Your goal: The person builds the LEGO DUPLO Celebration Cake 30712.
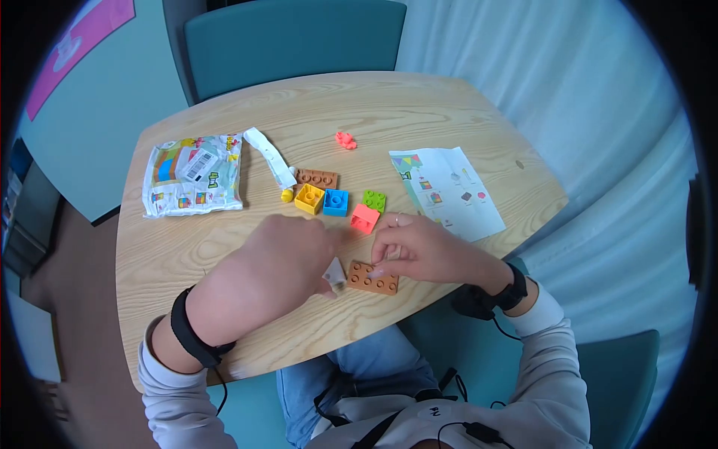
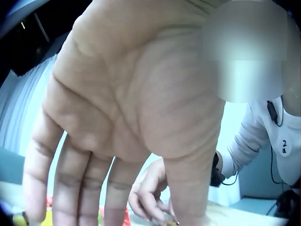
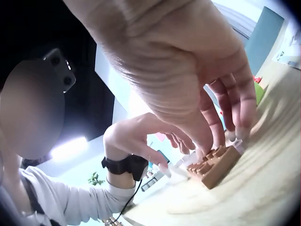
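My right hand (image 1: 425,251) has curled fingers, the thumb and a fingertip against a brown studded brick (image 1: 385,284) near the table's front edge. The right wrist view shows the thumb and fingers of that hand (image 3: 193,70) at the upper edge of the brown brick (image 3: 220,168). My left hand (image 1: 273,258) hovers just left of a whitish piece (image 1: 334,274) beside the brick, partly covering it. In the left wrist view, the left hand (image 2: 117,99) has its palm in view, fingers extended and thumb pointing down, with nothing visibly held.
Yellow (image 1: 309,199), blue (image 1: 336,202), coral (image 1: 364,218) and green (image 1: 375,200) blocks lie beyond the hands, with another brown brick (image 1: 318,178) behind. A printed package (image 1: 194,176) is at left, an instruction sheet (image 1: 456,198) at right, a small coral piece (image 1: 345,140) farther back.
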